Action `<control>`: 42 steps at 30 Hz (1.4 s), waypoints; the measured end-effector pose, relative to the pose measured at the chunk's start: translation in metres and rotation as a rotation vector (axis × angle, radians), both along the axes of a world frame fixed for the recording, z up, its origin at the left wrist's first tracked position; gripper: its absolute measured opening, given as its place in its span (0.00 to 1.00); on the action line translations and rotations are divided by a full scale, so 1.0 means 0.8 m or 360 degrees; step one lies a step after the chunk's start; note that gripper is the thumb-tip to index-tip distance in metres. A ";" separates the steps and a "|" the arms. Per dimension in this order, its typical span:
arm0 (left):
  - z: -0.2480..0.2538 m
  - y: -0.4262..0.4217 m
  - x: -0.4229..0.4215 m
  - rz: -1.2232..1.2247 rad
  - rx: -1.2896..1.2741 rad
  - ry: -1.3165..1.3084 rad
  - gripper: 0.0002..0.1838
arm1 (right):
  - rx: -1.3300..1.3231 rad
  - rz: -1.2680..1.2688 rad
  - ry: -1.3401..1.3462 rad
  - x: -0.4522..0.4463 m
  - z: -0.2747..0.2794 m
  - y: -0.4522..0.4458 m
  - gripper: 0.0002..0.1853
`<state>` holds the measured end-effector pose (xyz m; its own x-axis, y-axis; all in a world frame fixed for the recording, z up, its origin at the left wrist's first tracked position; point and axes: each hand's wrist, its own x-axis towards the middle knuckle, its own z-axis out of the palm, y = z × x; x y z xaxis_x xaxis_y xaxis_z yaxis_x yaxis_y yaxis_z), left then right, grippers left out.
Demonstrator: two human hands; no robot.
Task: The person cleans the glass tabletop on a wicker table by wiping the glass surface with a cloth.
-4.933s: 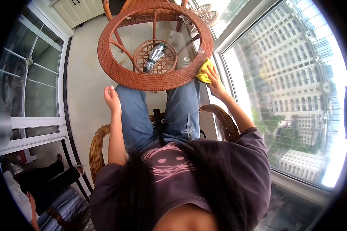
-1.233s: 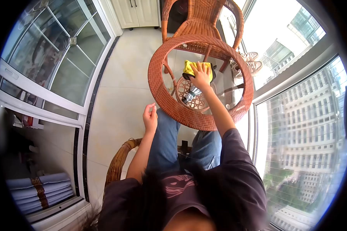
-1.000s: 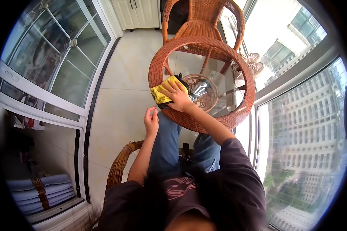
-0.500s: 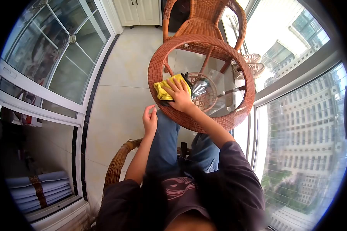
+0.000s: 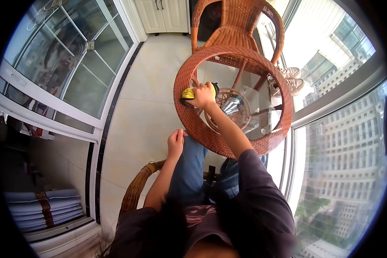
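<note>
My right hand [image 5: 203, 95] grips a bunched yellow cloth [image 5: 188, 94] with dark edges, at the left side of the round table [image 5: 185, 115]. The table has a reddish-brown woven rim around a glass top. Some of the cloth shows on either side of my fingers. Below the glass, a silver wrapped object [image 5: 231, 105] lies in a round wicker basket shelf [image 5: 247, 114]. My left hand [image 5: 176, 142] is raised over my thigh, just outside the near left rim, with its fingers curled together; whether anything small is between them is hidden.
A wicker chair [image 5: 234, 32] stands behind the table. Shoes [image 5: 293, 81] sit by the window at the right. The arm of my own wicker chair [image 5: 135, 189] is at lower left. Folded light-blue items [image 5: 66, 206] lie beyond the sliding door frame [image 5: 112, 107].
My right hand has gone from lying flat on the spread cloth to gripping it in a bunch. Earlier it wiped across the glass and rim. The view has shifted slightly.
</note>
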<state>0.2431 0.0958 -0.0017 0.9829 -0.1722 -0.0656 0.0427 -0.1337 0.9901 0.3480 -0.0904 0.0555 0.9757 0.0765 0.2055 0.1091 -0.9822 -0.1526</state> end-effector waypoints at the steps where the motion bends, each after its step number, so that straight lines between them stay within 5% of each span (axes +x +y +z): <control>1: -0.004 0.000 -0.001 0.0047 -0.0011 0.0049 0.18 | -0.0040 0.0046 0.0096 0.002 0.001 -0.002 0.23; 10: -0.005 -0.006 -0.004 0.0110 -0.0035 -0.0071 0.18 | -0.0119 0.0216 0.0192 0.021 -0.011 -0.029 0.23; 22: 0.000 -0.008 -0.005 0.0122 -0.0015 -0.0004 0.18 | -0.0024 -0.0773 0.0170 -0.016 -0.019 -0.221 0.26; 28: -0.001 -0.006 0.002 0.0045 -0.0039 -0.0025 0.18 | -0.0064 -0.0912 0.0132 -0.033 -0.027 -0.236 0.27; 40: -0.001 -0.010 -0.001 0.0088 -0.0088 0.0055 0.18 | -0.0212 0.0046 0.0256 0.015 -0.010 -0.033 0.22; 42: -0.001 -0.010 -0.006 0.0144 -0.0063 0.0049 0.18 | -0.0074 0.0088 -0.0153 0.001 -0.018 -0.011 0.24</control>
<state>0.2386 0.0877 -0.0023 0.9922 -0.0858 -0.0907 0.0831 -0.0889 0.9926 0.3485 -0.0992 0.0409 0.9455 0.1414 0.2932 0.1755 -0.9801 -0.0933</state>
